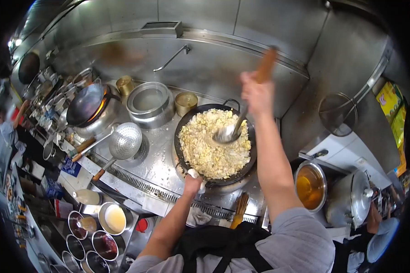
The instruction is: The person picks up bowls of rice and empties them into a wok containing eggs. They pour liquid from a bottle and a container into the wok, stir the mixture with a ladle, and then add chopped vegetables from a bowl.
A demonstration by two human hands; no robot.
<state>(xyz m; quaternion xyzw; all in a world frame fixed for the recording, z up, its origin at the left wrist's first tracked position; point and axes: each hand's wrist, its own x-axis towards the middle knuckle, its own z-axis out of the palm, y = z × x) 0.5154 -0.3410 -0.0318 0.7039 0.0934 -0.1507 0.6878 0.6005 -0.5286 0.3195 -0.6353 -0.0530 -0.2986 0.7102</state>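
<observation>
1. Steel range [157,166]: it runs across my front, with a steel splash wall behind.
2. Wok [185,119]: black, seated on the burner straight ahead of me, near the right end of the range.
3. Fried rice [209,150]: pale yellow and white, filling most of the wok and heaped toward the near and left sides.
4. Second wok [86,104]: to the left, tilted on its burner, with orange flame showing under its right edge.
5. Lidded pot [351,200]: steel, at far right, well apart from the wok.
6. Steel basin [149,102]: round, between the two woks, against the back.
7. Oil pot [310,186]: holds amber liquid and sits just beside the lidded pot.
8. Skimmer [125,140]: perforated bowl resting on the range left of my wok, handle pointing left.
9. Ladle [225,134]: its bowl is down in the rice near the middle, its wooden handle rising up and right, blurred.
10. Right hand [257,95]: fist closed round the ladle handle, above the wok's far rim.
11. Left hand [192,184]: fingers wrapped tight on the wok's near edge through a white cloth [195,173].
12. Two tins [124,85] [186,103]: one on each side of the basin.
13. Brush [239,209]: at the range's front lip, beside my right arm.
</observation>
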